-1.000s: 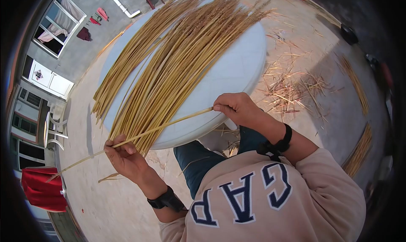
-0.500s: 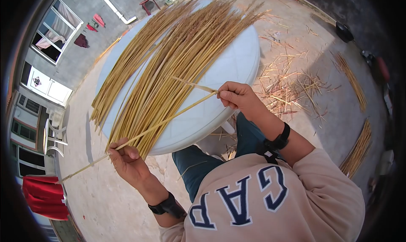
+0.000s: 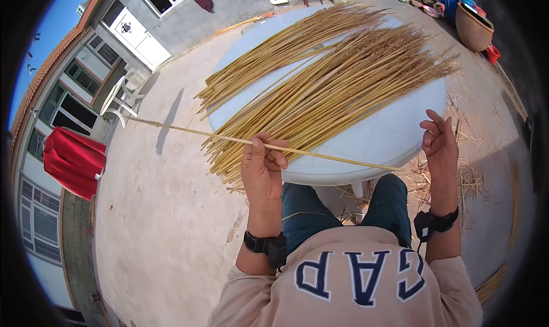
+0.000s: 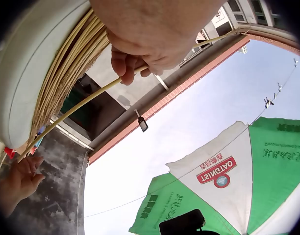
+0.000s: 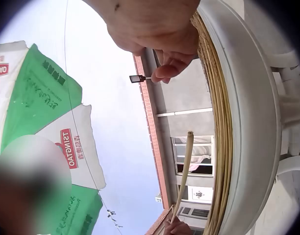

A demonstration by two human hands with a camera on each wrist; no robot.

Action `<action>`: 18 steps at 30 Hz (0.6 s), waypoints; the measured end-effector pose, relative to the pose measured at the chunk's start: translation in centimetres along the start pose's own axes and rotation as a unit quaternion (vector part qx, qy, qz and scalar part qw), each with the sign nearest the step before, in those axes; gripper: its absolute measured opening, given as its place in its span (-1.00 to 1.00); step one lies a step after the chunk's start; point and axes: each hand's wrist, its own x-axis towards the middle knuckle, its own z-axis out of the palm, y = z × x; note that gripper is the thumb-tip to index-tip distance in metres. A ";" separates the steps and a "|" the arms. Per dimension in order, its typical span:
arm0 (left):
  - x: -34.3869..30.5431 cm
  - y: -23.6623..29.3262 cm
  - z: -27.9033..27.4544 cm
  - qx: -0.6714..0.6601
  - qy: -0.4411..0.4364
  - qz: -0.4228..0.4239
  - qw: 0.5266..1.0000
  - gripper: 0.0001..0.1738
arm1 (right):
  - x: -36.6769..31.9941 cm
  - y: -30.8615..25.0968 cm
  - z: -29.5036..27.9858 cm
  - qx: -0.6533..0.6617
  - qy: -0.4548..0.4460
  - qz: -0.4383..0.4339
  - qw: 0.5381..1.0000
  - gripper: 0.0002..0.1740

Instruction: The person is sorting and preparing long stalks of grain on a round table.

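My left hand [image 3: 264, 172] pinches a single long plant stalk [image 3: 337, 160] between thumb and fingers, partway along it. The stalk's thin seedy tip points left, and its thick cut end reaches right over the table's near edge. To the right of that end, my right hand [image 3: 441, 144] is raised with loosely bent fingers and holds nothing. In the right wrist view the cut end of the stalk [image 5: 185, 166] stands apart from the right fingers. A large pile of stalks [image 3: 309, 104] with brown seed heads lies on the round white table [image 3: 400, 118], beside a smaller pile [image 3: 286, 47].
Straw scraps [image 3: 472, 181] litter the ground right of the table, and another stalk bundle [image 3: 493, 282] lies at the lower right. A white chair [image 3: 121, 98] and a hanging red cloth [image 3: 74, 161] are at left. A large clay pot [image 3: 473, 30] stands at the back right.
My right hand has let go of the stalk's thick end and moved away right. The pale strip at that end half a second ago is gone from it. The head view has turned left.
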 end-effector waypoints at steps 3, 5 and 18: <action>0.1 -1.2 0.3 -0.004 -0.028 -0.017 0.999 -0.70 | -2.9 2.7 4.0 -0.470 -0.083 0.050 0.877 -0.62; -0.1 -1.4 0.6 0.005 -0.021 -0.026 0.999 -0.70 | -4.0 4.5 4.8 -0.560 -0.221 0.048 0.797 -0.73; -1.1 -1.6 0.2 0.059 -0.079 -0.007 0.995 -0.74 | -5.4 6.8 6.5 -0.591 -0.221 0.183 0.754 -0.86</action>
